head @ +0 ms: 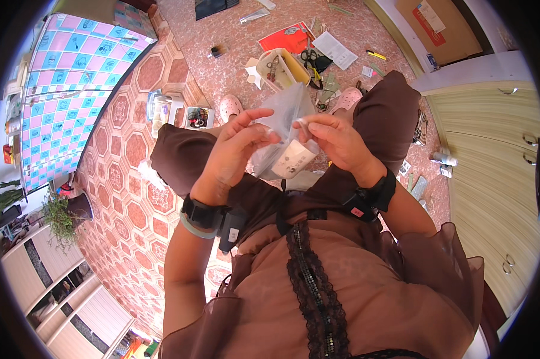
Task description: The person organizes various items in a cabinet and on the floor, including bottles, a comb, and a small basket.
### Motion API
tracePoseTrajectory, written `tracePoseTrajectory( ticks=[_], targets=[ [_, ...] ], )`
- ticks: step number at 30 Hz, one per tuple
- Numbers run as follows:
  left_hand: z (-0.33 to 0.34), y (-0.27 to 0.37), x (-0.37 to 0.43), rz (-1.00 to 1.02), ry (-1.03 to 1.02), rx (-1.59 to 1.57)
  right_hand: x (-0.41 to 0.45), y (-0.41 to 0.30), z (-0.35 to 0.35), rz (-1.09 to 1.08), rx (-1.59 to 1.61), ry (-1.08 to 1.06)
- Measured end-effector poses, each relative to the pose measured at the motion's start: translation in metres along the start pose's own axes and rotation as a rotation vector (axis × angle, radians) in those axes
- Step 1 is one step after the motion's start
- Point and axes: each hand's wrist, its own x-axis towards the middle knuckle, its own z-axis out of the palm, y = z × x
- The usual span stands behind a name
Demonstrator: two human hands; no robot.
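Between my knees hangs a clear plastic bag (281, 110), its edge pinched between thumb and fingers of both hands. My left hand (238, 150) grips the near left part of the edge, with the index finger stretched out. On the other side, my right hand (344, 139) pinches the plastic between thumb and forefinger. A pale packet with printed writing (294, 159) shows in the lower part of the bag; whether it lies inside or behind the film is hard to tell. Just beyond stands a cream divided basket (265, 63) holding a beaded bracelet (273, 69).
Black-handled scissors (311, 56), a red folder (276, 39), a printed sheet (335, 49) and a yellow cutter (376, 54) lie on the floor. Small boxes (198, 117) stand left. Wooden cabinet doors (480, 148) flank the right; a checked cloth (81, 76) covers furniture left.
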Motion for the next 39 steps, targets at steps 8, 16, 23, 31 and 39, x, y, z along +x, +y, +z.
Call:
tracePoseTrajectory(
  ticks=[8,16,23,31,39],
  targets=[
    [0.008,-0.039,-0.004,-0.005,0.176,-0.061,0.003,0.025,0.010,0.117,-0.218,-0.013],
    [0.006,-0.038,-0.004,-0.054,0.126,-0.002,0.011,0.017,0.009,0.148,-0.316,-0.061],
    [-0.003,-0.039,-0.003,-0.088,0.052,-0.234,0.019,0.010,0.016,0.210,-0.237,-0.018],
    [-0.001,-0.031,0.001,-0.160,-0.044,-0.238,0.024,0.019,-0.001,0.256,-0.325,-0.078],
    [-0.038,-0.010,0.028,-0.009,-0.092,0.419,0.028,0.022,-0.009,0.131,-0.325,0.019]
  ],
)
